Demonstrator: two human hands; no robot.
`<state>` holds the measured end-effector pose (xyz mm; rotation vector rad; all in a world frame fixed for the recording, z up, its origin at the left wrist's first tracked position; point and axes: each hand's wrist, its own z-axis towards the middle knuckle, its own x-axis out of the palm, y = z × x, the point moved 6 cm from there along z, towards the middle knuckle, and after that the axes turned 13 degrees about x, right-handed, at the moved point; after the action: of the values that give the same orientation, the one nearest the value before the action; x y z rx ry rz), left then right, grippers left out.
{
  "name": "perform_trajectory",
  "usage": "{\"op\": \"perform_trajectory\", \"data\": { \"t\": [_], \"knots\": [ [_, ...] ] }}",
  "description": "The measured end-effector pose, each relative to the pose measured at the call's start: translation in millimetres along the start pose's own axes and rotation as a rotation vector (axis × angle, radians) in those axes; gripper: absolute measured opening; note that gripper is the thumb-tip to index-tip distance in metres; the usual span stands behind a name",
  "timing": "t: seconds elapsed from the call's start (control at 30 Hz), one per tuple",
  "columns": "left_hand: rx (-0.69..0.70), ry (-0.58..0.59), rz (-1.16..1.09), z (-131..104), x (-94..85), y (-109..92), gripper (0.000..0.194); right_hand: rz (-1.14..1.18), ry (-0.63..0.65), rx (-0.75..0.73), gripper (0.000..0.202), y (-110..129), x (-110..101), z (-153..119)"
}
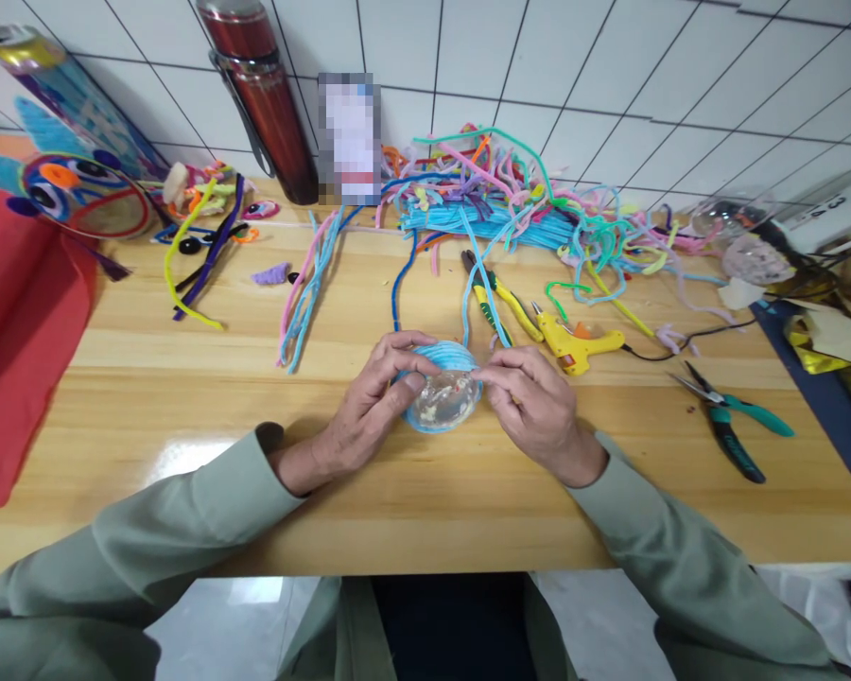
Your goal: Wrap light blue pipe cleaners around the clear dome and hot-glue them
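Note:
A clear round plastic piece [443, 402] with light blue pipe cleaner [445, 356] wound round its rim is held just above the wooden table, between both hands. My left hand [387, 397] grips its left side, fingers over the blue winding and thumb near the clear middle. At the right edge, my right hand [531, 402] has thumb and index finger pinched on the blue pipe cleaner, the other fingers curled. Loose blue lengths rise behind the piece, and a darker blue one [397, 284] stands up behind my left hand.
Behind the hands lie yellow-green pliers [507, 301], a yellow glue gun [578, 345] and a heap of coloured pipe cleaners [496, 222]. Teal pliers [734, 416] rest at right. Blue and pink strands [310, 284] lie left of centre. A red thermos [262, 104] stands by the wall.

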<state>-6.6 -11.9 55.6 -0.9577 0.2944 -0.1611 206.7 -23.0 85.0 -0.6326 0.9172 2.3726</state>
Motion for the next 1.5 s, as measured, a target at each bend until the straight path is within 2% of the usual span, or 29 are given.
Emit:
{"op": "perform_trajectory", "data": {
  "t": [0.37,0.77,0.87,1.07,1.33,1.5],
  "knots": [
    [0.037,0.007,0.043,0,0.1,-4,0.021,-0.006,0.030,0.012,0.041,3,1,-1],
    [0.072,0.111,0.113,5,-0.9,-9,0.029,0.020,0.045,0.031,0.045,7,3,-1],
    [0.020,0.090,0.086,9,-3.4,-10,0.027,0.018,0.069,0.030,0.046,11,3,0],
    [-0.176,0.082,-0.078,18,-4.8,-9,0.020,0.039,0.089,0.001,0.040,20,5,0],
    [-0.249,0.149,-0.125,25,-7.7,-3,0.025,0.057,0.108,-0.011,0.049,22,7,-1],
    [-0.292,0.144,-0.194,23,-4.6,-3,0.027,0.066,0.112,-0.013,0.049,20,8,-1]
  ]
}}
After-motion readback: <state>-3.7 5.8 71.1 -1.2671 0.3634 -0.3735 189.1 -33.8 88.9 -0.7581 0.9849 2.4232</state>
